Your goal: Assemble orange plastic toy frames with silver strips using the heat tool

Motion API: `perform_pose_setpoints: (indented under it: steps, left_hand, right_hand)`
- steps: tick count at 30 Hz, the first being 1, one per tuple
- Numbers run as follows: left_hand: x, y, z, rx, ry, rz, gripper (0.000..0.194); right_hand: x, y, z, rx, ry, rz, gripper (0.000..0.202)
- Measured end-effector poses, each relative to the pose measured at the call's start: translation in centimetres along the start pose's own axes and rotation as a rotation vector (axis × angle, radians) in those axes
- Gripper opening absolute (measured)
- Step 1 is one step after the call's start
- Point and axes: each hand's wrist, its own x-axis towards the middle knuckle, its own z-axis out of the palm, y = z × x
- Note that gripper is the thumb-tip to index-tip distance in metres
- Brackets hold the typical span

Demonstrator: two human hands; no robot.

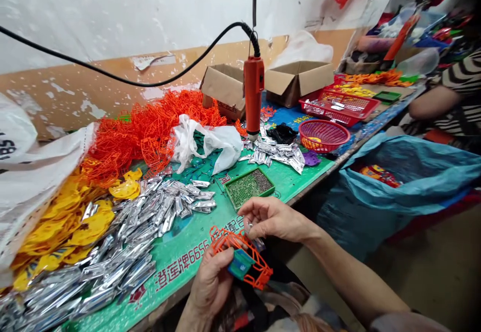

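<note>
My left hand (213,279) grips an orange plastic frame (259,259) with a teal-green part (241,264) fixed in it, near the table's front edge. Just above the frame is my right hand (276,219), its fingers curled and thumb brought to the fingertips; what they pinch, if anything, is too small to name. A green tray (246,189) of small metal pieces lies right behind the right hand. An orange electric screwdriver (253,94) hangs upright from a cord above the table, beyond the tray.
Silver packets (139,242), yellow parts (56,227) and an orange heap (128,136) cover the left side. Behind stand cardboard boxes (298,79) and red baskets (323,135). A blue bag (413,172) hangs at the right, near a person's arm (436,102).
</note>
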Motion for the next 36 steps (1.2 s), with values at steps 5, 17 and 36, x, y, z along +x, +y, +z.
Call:
perform_pose_setpoints:
  steps: [5, 17, 36]
  left_hand:
    - [0.2, -0.2, -0.8, -0.040, 0.014, -0.027, 0.024]
    - [0.2, 0.5, -1.5, -0.132, 0.055, 0.003, 0.024]
    - [-0.4, 5.6, -2.0, 0.281, 0.068, 0.070, 0.037]
  right_hand:
    - [1.0, 1.5, 0.0, 0.107, 0.082, 0.012, 0.043]
    - [2.6, 1.9, 1.1, 0.177, 0.099, 0.024, 0.038]
    - [4.4, 3.7, 4.0, 0.153, 0.032, -0.028, 0.026]
